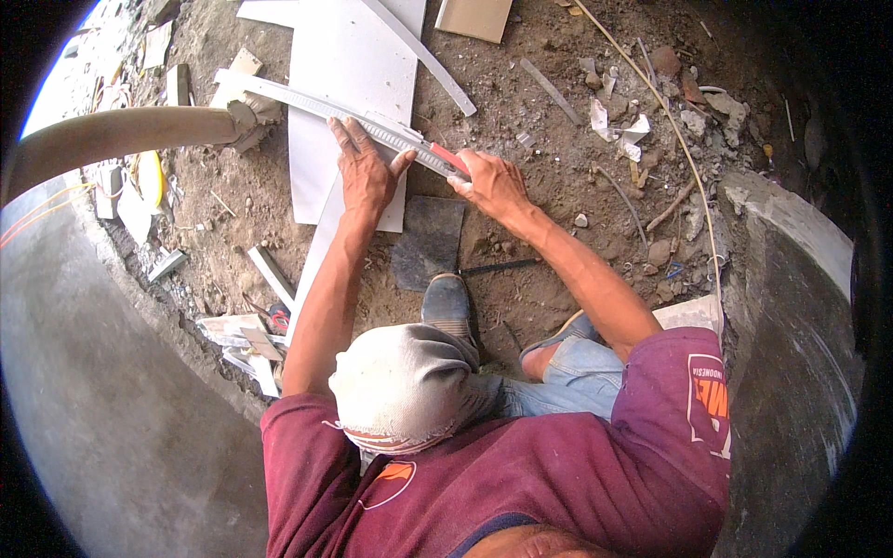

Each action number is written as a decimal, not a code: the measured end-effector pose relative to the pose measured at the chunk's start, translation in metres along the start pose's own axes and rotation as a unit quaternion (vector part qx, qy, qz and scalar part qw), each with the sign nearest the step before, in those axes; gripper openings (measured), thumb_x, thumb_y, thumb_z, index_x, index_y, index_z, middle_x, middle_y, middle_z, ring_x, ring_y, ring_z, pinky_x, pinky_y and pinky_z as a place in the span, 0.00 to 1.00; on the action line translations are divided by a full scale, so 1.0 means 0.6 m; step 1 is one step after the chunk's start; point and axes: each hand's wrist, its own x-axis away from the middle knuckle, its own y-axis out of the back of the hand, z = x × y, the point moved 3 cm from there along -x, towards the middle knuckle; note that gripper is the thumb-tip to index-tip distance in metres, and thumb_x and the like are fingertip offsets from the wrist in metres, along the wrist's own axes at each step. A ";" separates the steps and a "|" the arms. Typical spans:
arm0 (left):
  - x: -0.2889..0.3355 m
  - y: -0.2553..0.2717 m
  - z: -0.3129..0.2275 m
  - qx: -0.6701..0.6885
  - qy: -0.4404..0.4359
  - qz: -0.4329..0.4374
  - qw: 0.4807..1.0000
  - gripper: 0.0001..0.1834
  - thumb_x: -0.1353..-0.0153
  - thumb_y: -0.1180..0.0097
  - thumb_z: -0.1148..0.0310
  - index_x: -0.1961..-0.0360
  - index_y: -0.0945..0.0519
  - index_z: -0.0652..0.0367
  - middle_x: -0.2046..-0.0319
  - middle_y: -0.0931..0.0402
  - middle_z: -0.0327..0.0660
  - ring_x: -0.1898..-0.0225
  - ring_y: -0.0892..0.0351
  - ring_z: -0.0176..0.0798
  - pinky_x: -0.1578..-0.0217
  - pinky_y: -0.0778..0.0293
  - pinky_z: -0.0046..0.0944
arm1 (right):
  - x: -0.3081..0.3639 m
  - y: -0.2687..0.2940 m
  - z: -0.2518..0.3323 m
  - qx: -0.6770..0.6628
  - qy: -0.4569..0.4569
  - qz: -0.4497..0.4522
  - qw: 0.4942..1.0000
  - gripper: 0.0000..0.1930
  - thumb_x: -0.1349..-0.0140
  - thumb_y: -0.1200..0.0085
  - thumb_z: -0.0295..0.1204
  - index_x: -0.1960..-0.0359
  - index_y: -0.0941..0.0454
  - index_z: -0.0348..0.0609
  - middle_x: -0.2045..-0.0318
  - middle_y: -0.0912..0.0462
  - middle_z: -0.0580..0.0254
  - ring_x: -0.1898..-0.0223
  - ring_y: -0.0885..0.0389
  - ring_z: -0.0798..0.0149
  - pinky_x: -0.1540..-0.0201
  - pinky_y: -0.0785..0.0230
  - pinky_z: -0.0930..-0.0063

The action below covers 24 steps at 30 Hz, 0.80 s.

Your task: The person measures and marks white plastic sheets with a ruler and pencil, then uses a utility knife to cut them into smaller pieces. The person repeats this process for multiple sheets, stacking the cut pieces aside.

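Observation:
A long grey metal straightedge (312, 104) with fine marks or ridges along it lies slantwise across a white panel (344, 56) on the ground. My left hand (366, 172) presses on it, fingers stretched along the strip and thumb apart. At the strip's right end, my right hand (493, 184) is closed around a red utility knife (448, 156). The knife's tip sits against or close to the straightedge; the blade itself is too small to make out. A narrow white strip (423, 58) rests on the panel's upper right.
A thick curved post (121, 139) stands at the left. A dark flat slab (430, 244) lies before my shoe (446, 302). Rubble (693, 121) and a long thin cane (684, 149) are at right. Low concrete walls (112, 372) flank both sides; offcuts (265, 372) lie lower left.

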 end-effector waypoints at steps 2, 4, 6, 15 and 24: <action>0.001 0.000 0.002 0.000 0.001 0.001 1.000 0.67 0.48 0.35 0.36 0.27 0.59 0.75 0.29 0.71 0.75 0.38 0.39 0.79 0.37 0.35 0.56 | 0.000 0.001 0.002 0.002 -0.002 0.001 1.000 0.18 0.39 0.39 0.40 0.55 0.27 0.40 0.65 0.20 0.46 0.62 0.19 0.41 0.61 0.27 0.49; 0.002 -0.002 0.005 -0.002 -0.009 -0.010 1.000 0.67 0.48 0.35 0.35 0.27 0.59 0.75 0.29 0.71 0.75 0.38 0.39 0.79 0.37 0.35 0.56 | 0.000 0.001 0.003 0.006 -0.001 0.000 1.000 0.18 0.39 0.39 0.40 0.56 0.27 0.40 0.66 0.19 0.46 0.62 0.19 0.41 0.61 0.27 0.49; 0.001 -0.005 0.009 -0.011 -0.016 -0.018 1.000 0.67 0.48 0.35 0.35 0.27 0.59 0.74 0.29 0.71 0.75 0.38 0.39 0.79 0.37 0.35 0.56 | 0.000 0.001 0.004 0.012 0.002 -0.004 1.000 0.18 0.39 0.39 0.40 0.56 0.27 0.40 0.66 0.19 0.47 0.62 0.19 0.42 0.61 0.27 0.49; 0.001 -0.002 0.006 -0.011 -0.009 -0.011 1.000 0.67 0.48 0.35 0.36 0.27 0.59 0.74 0.28 0.71 0.73 0.37 0.39 0.78 0.36 0.34 0.55 | 0.000 0.002 0.005 0.010 -0.006 0.003 1.000 0.18 0.39 0.39 0.40 0.56 0.27 0.40 0.66 0.19 0.47 0.62 0.18 0.42 0.61 0.27 0.50; -0.001 -0.002 0.006 -0.004 0.001 -0.001 1.000 0.67 0.48 0.34 0.36 0.27 0.58 0.74 0.28 0.70 0.73 0.37 0.40 0.79 0.36 0.35 0.56 | 0.000 0.002 0.003 -0.002 -0.008 0.008 1.000 0.18 0.39 0.39 0.39 0.56 0.27 0.40 0.65 0.20 0.46 0.62 0.19 0.41 0.60 0.27 0.49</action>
